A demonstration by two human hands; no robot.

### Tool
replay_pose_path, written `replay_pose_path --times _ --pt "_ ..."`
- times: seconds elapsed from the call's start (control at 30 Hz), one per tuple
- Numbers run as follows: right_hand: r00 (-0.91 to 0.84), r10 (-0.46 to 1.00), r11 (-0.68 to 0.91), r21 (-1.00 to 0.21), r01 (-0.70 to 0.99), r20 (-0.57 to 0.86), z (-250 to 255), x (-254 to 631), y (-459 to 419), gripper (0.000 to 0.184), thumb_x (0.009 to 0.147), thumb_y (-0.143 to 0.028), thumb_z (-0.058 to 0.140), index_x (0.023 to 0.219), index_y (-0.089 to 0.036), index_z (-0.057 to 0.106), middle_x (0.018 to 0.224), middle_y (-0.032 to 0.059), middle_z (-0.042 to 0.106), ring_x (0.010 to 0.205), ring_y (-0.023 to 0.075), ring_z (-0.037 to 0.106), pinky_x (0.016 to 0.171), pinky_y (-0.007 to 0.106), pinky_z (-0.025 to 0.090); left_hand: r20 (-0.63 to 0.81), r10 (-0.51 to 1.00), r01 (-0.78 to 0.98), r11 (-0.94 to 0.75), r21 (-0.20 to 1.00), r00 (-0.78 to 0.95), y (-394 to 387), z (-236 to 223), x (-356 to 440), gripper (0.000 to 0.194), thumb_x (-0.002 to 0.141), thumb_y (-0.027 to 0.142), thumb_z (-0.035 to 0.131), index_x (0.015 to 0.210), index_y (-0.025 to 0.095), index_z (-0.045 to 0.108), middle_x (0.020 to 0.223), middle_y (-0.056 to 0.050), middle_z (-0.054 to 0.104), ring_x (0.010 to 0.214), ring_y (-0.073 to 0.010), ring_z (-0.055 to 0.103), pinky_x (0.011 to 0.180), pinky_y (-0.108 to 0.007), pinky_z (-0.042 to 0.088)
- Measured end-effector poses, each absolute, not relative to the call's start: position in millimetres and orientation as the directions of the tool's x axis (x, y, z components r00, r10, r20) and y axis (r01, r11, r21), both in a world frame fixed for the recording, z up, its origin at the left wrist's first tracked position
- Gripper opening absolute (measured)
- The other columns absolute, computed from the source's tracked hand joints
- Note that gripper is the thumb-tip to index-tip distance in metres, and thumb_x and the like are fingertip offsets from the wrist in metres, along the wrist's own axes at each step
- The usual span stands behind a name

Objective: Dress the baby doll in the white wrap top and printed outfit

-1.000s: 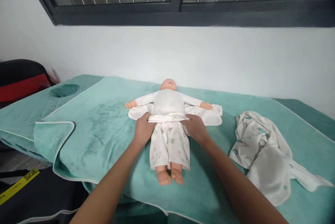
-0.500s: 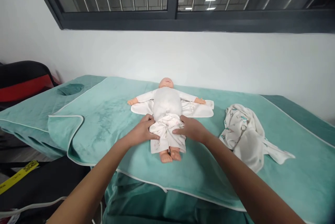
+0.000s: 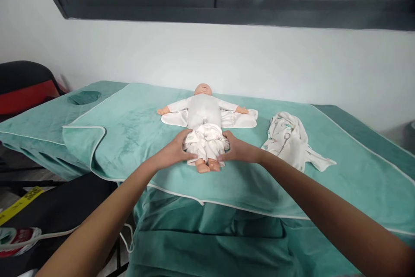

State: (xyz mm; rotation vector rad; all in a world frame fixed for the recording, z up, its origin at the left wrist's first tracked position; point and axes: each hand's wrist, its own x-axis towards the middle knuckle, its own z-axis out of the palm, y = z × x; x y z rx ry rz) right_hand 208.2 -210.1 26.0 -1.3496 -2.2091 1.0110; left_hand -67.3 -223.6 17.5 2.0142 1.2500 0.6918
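A baby doll [image 3: 203, 108] lies on its back with its arms spread and its feet toward me. Bunched white printed pants [image 3: 207, 138] cover its hips and upper legs. My left hand [image 3: 178, 149] grips the pants at the left side, thumb in front. On the opposite side my right hand [image 3: 238, 147] grips them in the same way. The feet show below the fabric. A white garment [image 3: 238, 119] is spread open beneath the doll's arms and back.
A crumpled white printed garment [image 3: 287, 138] lies right of the doll on the green padded bed [image 3: 129, 147]. Behind the bed rise a white wall [image 3: 207, 56] and a dark window frame [image 3: 207, 11]. A black chair seat [image 3: 71, 208] stands at lower left.
The pants are bunched higher, with more of the doll's belly bare of them before and the legs less covered now. The view has tilted down slightly.
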Motion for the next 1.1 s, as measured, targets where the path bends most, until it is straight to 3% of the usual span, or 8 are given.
replay_pose_path --times 0.07,0.17,0.27,0.37,0.73,0.83,0.93,1.1 --pt "-0.514 0.857 0.362 -0.661 0.657 -0.042 21 206 -224 0.113 0.048 -0.057 0.085 0.140 -0.018 0.033 0.136 0.0158 0.044 0.122 0.0343 0.046 0.099 0.044 0.041 0.096 0.854 0.571 -0.422 0.704 0.512 -237 18 -66 0.111 0.059 0.045 0.082 0.149 0.029 0.019 0.144 -0.011 0.033 0.132 -0.0298 0.039 0.104 -0.039 0.041" --pt "-0.490 0.870 0.439 -0.543 0.716 0.057 13 197 -236 0.119 0.043 -0.059 0.086 0.139 -0.012 0.034 0.135 0.0201 0.044 0.126 0.0398 0.042 0.104 0.051 0.037 0.090 0.837 0.664 -0.489 0.565 0.540 -252 13 -55 0.121 0.055 0.048 0.085 0.152 0.032 0.015 0.148 -0.015 0.022 0.137 -0.0363 0.031 0.105 -0.046 0.039" --pt "-0.476 0.871 0.472 -0.483 0.738 0.124 13 188 -242 0.106 0.051 -0.060 0.083 0.134 -0.010 0.039 0.128 0.0206 0.051 0.119 0.0385 0.049 0.099 0.049 0.041 0.159 0.855 0.771 -0.516 0.373 0.494 -258 8 -42 0.114 0.058 0.054 0.082 0.151 0.029 0.021 0.143 -0.018 0.029 0.132 -0.0405 0.034 0.102 -0.054 0.039" --pt "-0.469 0.873 0.471 -0.469 0.747 0.131 22 186 -246 0.087 0.064 -0.059 0.075 0.132 -0.015 0.042 0.122 0.0150 0.058 0.112 0.0330 0.056 0.090 0.041 0.045 0.237 0.843 0.801 -0.535 0.268 0.483 -256 7 -38 0.101 0.065 0.051 0.077 0.149 0.028 0.025 0.135 -0.016 0.038 0.121 -0.0364 0.045 0.096 -0.050 0.043" --pt "-0.447 0.894 0.437 -0.275 0.856 0.030 42 193 -234 0.061 0.077 -0.068 0.057 0.114 -0.020 0.051 0.099 0.0092 0.066 0.092 0.0286 0.061 0.069 0.029 0.038 0.235 0.857 0.827 -0.509 0.238 0.459 -246 22 -32 0.076 0.078 0.035 0.063 0.145 0.031 0.027 0.125 -0.008 0.048 0.111 -0.0287 0.055 0.091 -0.042 0.043" --pt "-0.421 0.907 0.416 -0.212 0.884 0.026 39 192 -238 0.051 0.079 -0.061 0.058 0.108 -0.019 0.052 0.093 0.0091 0.066 0.090 0.0292 0.060 0.066 0.028 0.035 0.222 0.871 0.834 -0.487 0.258 0.439 -249 22 -28 0.070 0.079 0.030 0.061 0.143 0.031 0.031 0.126 -0.008 0.048 0.111 -0.0295 0.056 0.090 -0.043 0.044" --pt "-0.400 0.916 0.379 -0.289 0.879 -0.014 44 192 -244 0.036 0.077 -0.043 0.064 0.103 -0.020 0.053 0.089 0.0051 0.066 0.082 0.0243 0.060 0.064 0.027 0.034 0.196 0.893 0.806 -0.451 0.385 0.406 -255 25 -27 0.067 0.077 0.014 0.054 0.140 0.030 0.036 0.127 -0.008 0.051 0.109 -0.0282 0.058 0.089 -0.041 0.045" --pt "-0.647 0.726 0.257 -0.781 0.569 -0.233 77 198 -239 0.036 0.077 -0.046 0.069 0.099 -0.019 0.060 0.100 0.0030 0.066 0.090 0.0201 0.060 0.072 0.026 0.043 0.027 0.866 0.468 -0.295 0.833 0.499 -258 61 -31 0.066 0.068 0.014 0.064 0.131 0.024 0.048 0.126 -0.006 0.059 0.112 -0.0246 0.058 0.094 -0.035 0.046"
